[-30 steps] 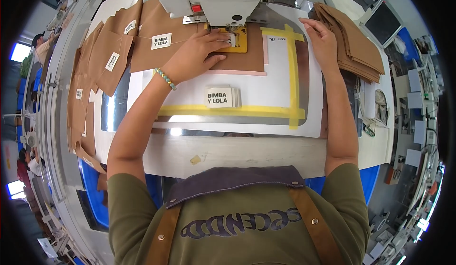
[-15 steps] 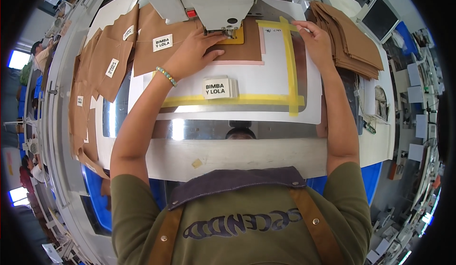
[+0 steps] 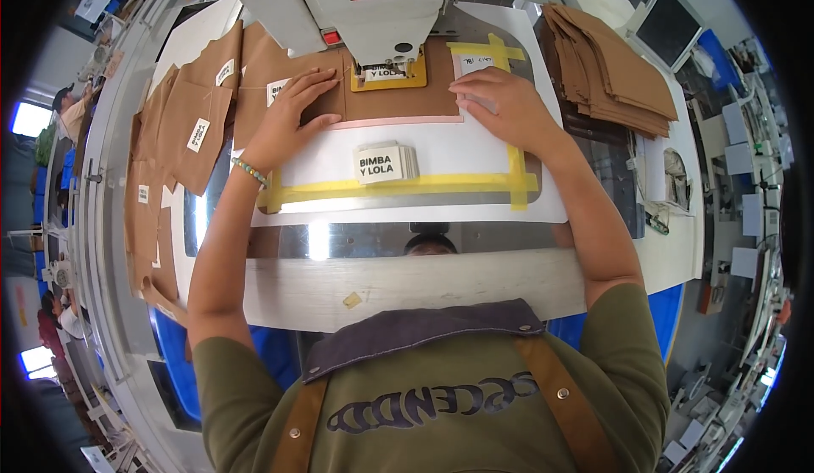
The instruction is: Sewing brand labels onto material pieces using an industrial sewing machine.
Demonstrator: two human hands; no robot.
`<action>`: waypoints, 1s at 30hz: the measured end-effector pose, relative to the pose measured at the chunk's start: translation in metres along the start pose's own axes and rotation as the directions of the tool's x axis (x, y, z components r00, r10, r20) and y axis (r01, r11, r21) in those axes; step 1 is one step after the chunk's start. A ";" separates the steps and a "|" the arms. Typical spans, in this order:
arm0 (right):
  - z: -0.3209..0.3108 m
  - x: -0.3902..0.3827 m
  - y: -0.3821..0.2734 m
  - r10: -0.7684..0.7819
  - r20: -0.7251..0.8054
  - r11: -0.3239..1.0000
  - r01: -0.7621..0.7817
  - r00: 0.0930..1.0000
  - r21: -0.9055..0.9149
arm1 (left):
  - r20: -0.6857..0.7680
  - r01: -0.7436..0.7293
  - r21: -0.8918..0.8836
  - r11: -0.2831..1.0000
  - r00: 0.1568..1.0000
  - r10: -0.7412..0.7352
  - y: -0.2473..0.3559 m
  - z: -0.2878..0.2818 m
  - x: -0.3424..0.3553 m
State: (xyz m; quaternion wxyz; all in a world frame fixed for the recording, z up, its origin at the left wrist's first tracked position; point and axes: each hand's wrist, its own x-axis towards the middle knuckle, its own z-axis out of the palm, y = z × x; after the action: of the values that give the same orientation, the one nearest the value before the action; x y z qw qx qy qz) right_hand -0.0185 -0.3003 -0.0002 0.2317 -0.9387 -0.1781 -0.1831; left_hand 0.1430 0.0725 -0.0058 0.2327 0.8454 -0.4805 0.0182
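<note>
A brown fabric piece [image 3: 398, 104] lies under the sewing machine head [image 3: 369, 15], above a white template sheet edged with yellow tape [image 3: 365, 187]. Inside the machine's yellow clamp frame [image 3: 387, 85] a small white label [image 3: 373, 75] shows on the fabric, partly covered by the head. My left hand [image 3: 297, 117] is open, its fingers spread over brown fabric left of the frame. My right hand [image 3: 504, 108] bends over the piece's right edge, fingertips at the fabric, thumb a little apart, nothing visible in it. Nearer to me, a small stack of white labels [image 3: 383, 163] rests on the template.
Several labelled brown pieces [image 3: 191, 125] overlap at the left. A pile of plain brown pieces [image 3: 610, 70] lies at the right, in front of a dark screen [image 3: 668, 24]. Blue bins [image 3: 666, 325] stand below the table edge. Other people work far left.
My left hand has moved left, away from the clamp frame, where a label now shows. My right hand has come from the upper tape corner to the brown piece's right edge.
</note>
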 end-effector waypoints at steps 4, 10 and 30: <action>0.002 0.003 -0.013 -0.001 0.023 0.991 0.004 1.000 -0.137 | 0.007 -0.024 0.020 1.000 1.000 0.023 0.000 -0.005 0.005; 0.000 0.001 -0.021 -0.086 0.056 0.961 0.098 0.995 -0.257 | 0.032 -0.070 0.140 0.988 0.997 0.066 0.015 -0.004 0.009; -0.027 -0.018 -0.043 0.073 0.290 0.878 0.077 0.954 -0.473 | -0.011 -0.236 0.181 0.955 0.970 0.242 0.064 0.021 0.024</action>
State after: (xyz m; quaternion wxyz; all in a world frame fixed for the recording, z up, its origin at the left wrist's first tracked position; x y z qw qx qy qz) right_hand -0.0591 -0.2826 0.0302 -0.0374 -0.9832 -0.1613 -0.0774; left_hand 0.0996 0.0172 0.0057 0.1599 0.7982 -0.5716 0.1030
